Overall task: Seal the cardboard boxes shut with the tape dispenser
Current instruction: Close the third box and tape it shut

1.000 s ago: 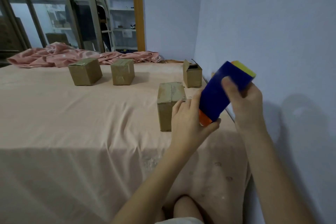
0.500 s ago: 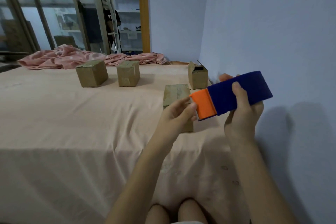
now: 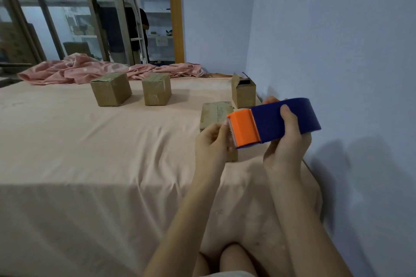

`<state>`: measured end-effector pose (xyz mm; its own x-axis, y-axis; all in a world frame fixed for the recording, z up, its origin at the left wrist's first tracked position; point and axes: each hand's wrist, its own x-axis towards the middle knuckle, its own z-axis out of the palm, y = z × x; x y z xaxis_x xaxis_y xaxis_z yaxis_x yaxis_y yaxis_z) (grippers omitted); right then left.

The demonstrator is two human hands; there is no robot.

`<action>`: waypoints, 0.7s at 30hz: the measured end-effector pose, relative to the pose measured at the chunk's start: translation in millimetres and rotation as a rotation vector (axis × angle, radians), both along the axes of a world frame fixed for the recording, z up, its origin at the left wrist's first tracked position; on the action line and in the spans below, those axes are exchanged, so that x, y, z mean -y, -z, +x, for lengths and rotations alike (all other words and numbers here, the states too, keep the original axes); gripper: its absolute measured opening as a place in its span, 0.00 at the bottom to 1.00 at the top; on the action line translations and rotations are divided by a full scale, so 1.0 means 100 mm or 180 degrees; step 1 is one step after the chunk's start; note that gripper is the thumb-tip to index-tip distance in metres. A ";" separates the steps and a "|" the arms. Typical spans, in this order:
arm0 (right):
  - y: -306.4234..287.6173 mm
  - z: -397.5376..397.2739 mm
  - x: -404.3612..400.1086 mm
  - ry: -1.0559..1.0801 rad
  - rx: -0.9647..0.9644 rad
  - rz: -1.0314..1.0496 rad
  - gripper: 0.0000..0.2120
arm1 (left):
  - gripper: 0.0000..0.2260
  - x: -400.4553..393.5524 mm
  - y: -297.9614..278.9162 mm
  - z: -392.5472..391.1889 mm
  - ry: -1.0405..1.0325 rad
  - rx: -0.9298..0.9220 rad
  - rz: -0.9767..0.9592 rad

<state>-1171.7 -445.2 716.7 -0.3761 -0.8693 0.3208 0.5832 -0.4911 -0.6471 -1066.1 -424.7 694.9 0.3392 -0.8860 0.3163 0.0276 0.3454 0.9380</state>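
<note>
Tape dispenser [image 3: 273,122] held level, long axis left-right.
Right hand [image 3: 287,144] grips its blue body; left hand [image 3: 212,141] fingers pinch at the orange left end.

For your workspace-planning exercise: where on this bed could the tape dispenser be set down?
The wide sheet left of the hands, in front of the two far boxes, is bare. By the wall it is crowded: the nearest box and the open box.

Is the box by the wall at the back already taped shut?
No. The box by the wall has a flap standing up and a dark opening showing at its top.
</note>
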 end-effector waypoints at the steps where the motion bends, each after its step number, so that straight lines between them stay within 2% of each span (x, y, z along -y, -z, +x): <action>1: 0.01 0.02 -0.01 0.0033 0.0047 0.0061 0.19 | 0.13 0.01 0.00 -0.02 -0.0224 0.0158 -0.0099; 3: 0.02 0.08 -0.02 0.0118 0.0109 0.0210 0.24 | 0.13 0.01 0.01 -0.04 -0.0529 0.0361 -0.0295; 4: 0.03 0.10 -0.02 0.0170 0.0117 0.0292 0.24 | 0.13 0.01 0.02 -0.05 -0.0650 0.0455 -0.0366; 7: 0.04 0.15 0.00 0.0383 0.0241 0.0460 0.15 | 0.13 0.02 0.05 -0.07 -0.0896 0.0714 -0.0382; 12: -0.07 0.20 0.03 0.0426 0.0357 0.0518 0.17 | 0.16 0.01 0.05 -0.05 -0.1225 0.0975 -0.0330; 21: -0.14 0.27 0.10 0.0322 0.0452 0.0579 0.19 | 0.14 0.01 0.04 0.17 -0.1661 0.1413 -0.0179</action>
<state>-1144.5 -455.5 731.0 -0.4942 -0.8636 0.1000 0.6285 -0.4344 -0.6452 -1049.3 -425.3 690.9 0.5448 -0.6200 0.5647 -0.5386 0.2574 0.8023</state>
